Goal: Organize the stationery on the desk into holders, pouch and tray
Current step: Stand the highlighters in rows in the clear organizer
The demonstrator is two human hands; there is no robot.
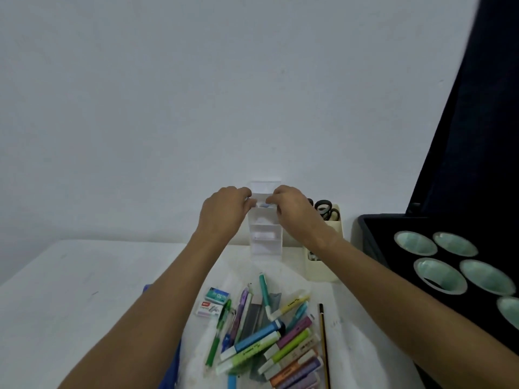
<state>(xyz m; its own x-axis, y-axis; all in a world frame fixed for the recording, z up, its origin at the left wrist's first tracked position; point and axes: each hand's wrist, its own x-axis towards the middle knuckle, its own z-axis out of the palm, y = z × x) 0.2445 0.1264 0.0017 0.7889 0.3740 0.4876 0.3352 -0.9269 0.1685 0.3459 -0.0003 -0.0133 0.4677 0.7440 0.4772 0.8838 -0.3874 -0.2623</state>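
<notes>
Two bare forearms enter from the lower edge of the view, each ending in a bare hand: the left hand (224,209) and the right hand (295,211). No sleeve, cuff or glove shows anywhere along either arm up to the frame's edge. The wrists carry no watch, band or bracelet, and the fingers (244,192) seem to bear no rings, though the picture is soft there and fine detail is hard to make out. Nails cannot be made out clearly.
</notes>
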